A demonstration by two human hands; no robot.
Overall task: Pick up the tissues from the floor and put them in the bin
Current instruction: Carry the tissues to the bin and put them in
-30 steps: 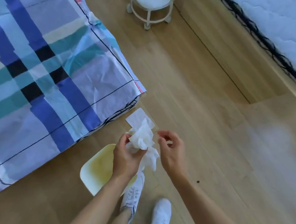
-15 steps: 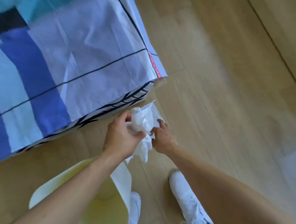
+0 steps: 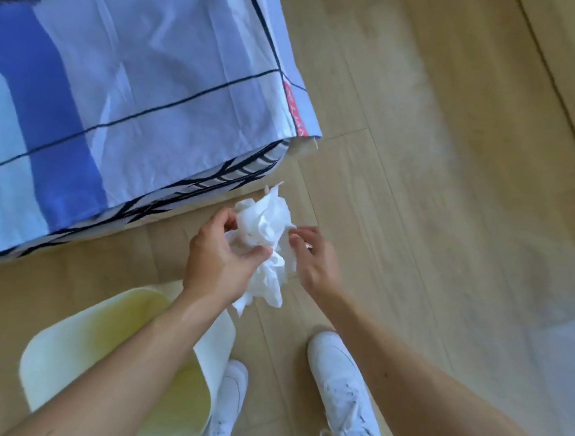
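Note:
A bunch of crumpled white tissues (image 3: 267,237) hangs above the wooden floor, just off the bed's corner. My left hand (image 3: 220,260) grips the bunch between thumb and fingers. My right hand (image 3: 314,259) is at the tissues' right side, fingers spread and touching them, with no firm grip visible. A pale yellow bin (image 3: 76,349) stands on the floor at the lower left, under my left forearm, its mouth facing up. The forearm hides part of its rim.
A bed with a blue, white and teal checked cover (image 3: 118,87) fills the upper left, its corner close to my hands. My two white shoes (image 3: 345,388) stand on the floor below the hands. Wooden floor (image 3: 434,194) stretches to the right.
The flat tissue that lay on the floor by the bed corner is gone from there and the bunch in my hands is bigger. The view has dropped closer to the floor and bin.

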